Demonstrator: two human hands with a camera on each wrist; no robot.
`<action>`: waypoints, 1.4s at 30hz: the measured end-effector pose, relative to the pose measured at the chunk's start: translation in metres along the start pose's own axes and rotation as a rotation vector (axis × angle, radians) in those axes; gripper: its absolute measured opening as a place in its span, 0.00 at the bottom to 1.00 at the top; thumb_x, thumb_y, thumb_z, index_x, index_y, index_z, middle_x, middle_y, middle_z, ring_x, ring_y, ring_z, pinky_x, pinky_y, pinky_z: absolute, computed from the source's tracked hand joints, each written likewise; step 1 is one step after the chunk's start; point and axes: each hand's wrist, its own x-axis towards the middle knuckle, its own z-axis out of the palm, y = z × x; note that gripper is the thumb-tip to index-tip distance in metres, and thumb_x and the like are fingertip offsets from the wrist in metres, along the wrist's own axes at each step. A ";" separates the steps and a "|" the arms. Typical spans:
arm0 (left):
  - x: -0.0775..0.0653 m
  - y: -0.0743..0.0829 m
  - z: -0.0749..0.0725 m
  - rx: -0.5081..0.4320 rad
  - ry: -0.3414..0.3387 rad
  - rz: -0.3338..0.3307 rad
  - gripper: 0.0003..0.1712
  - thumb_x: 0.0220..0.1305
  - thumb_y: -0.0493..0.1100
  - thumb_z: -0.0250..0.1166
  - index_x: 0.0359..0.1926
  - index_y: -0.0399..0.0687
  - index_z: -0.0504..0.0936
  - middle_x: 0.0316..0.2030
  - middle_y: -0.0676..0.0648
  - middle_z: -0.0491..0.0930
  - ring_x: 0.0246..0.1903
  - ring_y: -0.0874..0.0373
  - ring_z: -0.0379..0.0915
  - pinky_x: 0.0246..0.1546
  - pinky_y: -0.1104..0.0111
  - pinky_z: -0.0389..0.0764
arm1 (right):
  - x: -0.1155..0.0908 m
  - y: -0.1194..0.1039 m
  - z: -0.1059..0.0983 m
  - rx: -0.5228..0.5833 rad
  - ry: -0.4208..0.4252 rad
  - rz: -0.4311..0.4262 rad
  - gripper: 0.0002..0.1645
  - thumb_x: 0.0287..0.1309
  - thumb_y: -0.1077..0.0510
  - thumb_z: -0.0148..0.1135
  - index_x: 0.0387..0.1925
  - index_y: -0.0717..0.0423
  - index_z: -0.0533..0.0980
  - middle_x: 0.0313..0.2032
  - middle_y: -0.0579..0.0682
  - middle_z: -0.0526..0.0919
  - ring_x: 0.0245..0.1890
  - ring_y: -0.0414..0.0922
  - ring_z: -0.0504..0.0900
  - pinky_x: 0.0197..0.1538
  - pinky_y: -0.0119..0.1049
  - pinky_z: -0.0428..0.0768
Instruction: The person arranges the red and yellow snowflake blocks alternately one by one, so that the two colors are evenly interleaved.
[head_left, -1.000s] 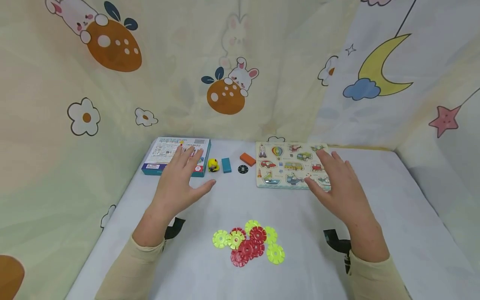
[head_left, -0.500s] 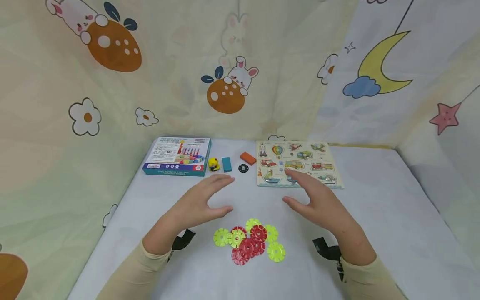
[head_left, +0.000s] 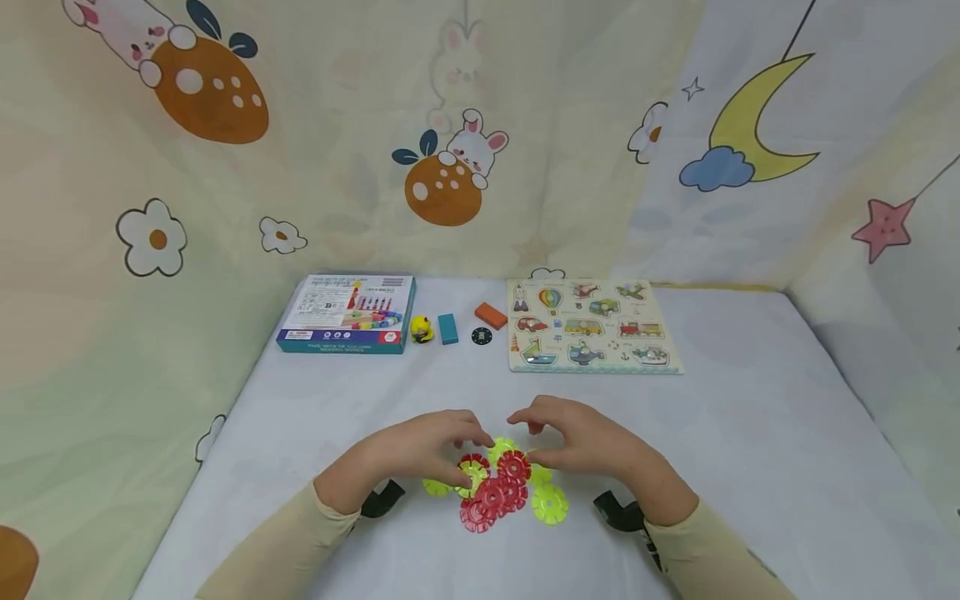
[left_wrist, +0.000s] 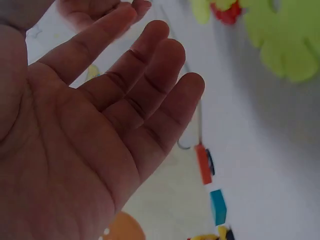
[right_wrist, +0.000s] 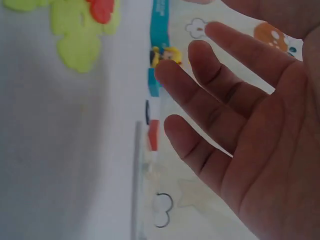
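A loose pile of flat, notched plastic discs lies on the white table, with red discs [head_left: 491, 498] in the middle and yellow-green discs [head_left: 550, 505] around them. My left hand [head_left: 408, 450] hovers over the pile's left side, its fingers loosely bent and overlapping some discs in the head view. From the right, my right hand [head_left: 592, 437] reaches over the far right side, thumb and forefinger apart. Both palms hold nothing in the wrist views. A yellow-green disc [left_wrist: 287, 42] shows beyond the left fingertips, and another yellow-green disc [right_wrist: 77, 47] at the right wrist view's upper left.
Along the table's back stand a teal-edged box [head_left: 347, 315], a yellow toy duck [head_left: 422, 329], a blue block [head_left: 447, 328], an orange block [head_left: 491, 315], a black round chip [head_left: 482, 336] and a picture puzzle board [head_left: 596, 325]. A printed cloth wall [head_left: 330, 167] rises behind.
Both hands have come down and inward from above the box and puzzle board to the disc pile, their fingers bending more. The discs lie as before; the head view has shifted slightly.
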 end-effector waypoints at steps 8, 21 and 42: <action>0.007 0.005 0.014 0.060 -0.059 -0.004 0.22 0.47 0.49 0.75 0.46 0.59 0.81 0.39 0.60 0.73 0.39 0.64 0.69 0.39 0.74 0.73 | 0.007 0.004 0.023 0.021 -0.171 0.072 0.26 0.49 0.51 0.71 0.53 0.39 0.77 0.42 0.38 0.73 0.41 0.40 0.73 0.40 0.31 0.75; 0.007 0.006 0.017 0.217 -0.037 -0.082 0.23 0.43 0.53 0.77 0.42 0.60 0.79 0.34 0.61 0.71 0.34 0.68 0.66 0.35 0.74 0.73 | 0.013 0.001 0.040 -0.062 -0.131 0.117 0.23 0.47 0.48 0.72 0.48 0.41 0.78 0.39 0.35 0.71 0.37 0.35 0.72 0.38 0.28 0.75; 0.008 0.010 0.025 0.404 -0.019 -0.108 0.32 0.37 0.56 0.78 0.45 0.58 0.74 0.34 0.61 0.69 0.33 0.66 0.65 0.34 0.71 0.72 | 0.013 -0.008 0.037 -0.133 -0.107 0.169 0.27 0.44 0.45 0.74 0.47 0.43 0.74 0.37 0.34 0.76 0.35 0.34 0.73 0.39 0.31 0.76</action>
